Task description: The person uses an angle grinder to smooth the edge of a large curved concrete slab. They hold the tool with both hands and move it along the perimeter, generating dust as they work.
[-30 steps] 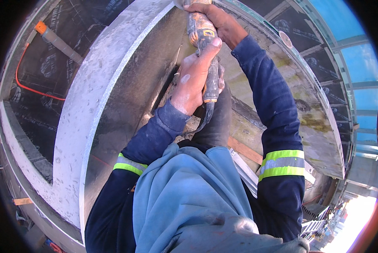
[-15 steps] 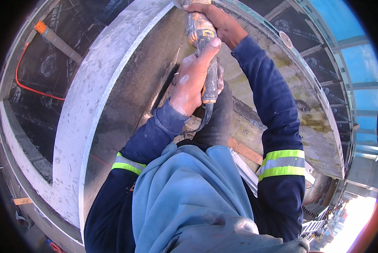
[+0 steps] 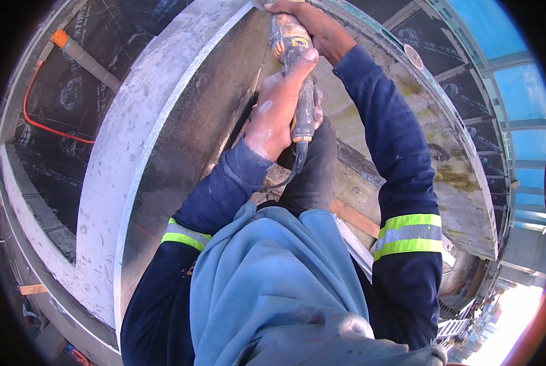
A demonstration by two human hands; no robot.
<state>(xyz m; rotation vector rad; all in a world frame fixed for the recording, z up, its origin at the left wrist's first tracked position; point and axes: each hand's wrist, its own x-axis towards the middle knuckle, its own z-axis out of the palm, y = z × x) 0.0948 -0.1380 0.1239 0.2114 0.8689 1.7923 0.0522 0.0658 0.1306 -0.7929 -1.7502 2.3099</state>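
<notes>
An orange and dark grey angle grinder (image 3: 290, 38), dusty and worn, is held out ahead of me near the top edge of the head view. My left hand (image 3: 277, 116) wraps round its long rear handle, thumb lying along the top. At the front end, my right hand (image 3: 323, 32) grips the tool's head. The disc end is cut off by the picture's edge, beside the upper corner of a concrete wall (image 3: 184, 137). From the handle's rear a black power cord (image 3: 299, 160) hangs down and curves towards my leg.
The wall's pale rough top (image 3: 123, 137) curves along my left. Beyond it are dark printed panels (image 3: 53, 177), an orange-capped pipe (image 3: 84, 58) and an orange cable (image 3: 47, 129). A stained concrete slab (image 3: 419, 146) leans on my right. A wooden plank (image 3: 353, 218) lies near my leg.
The grinder and both hands have barely shifted; the handle sits very slightly higher and my left wrist has moved a touch to the left. Both grips stay the same.
</notes>
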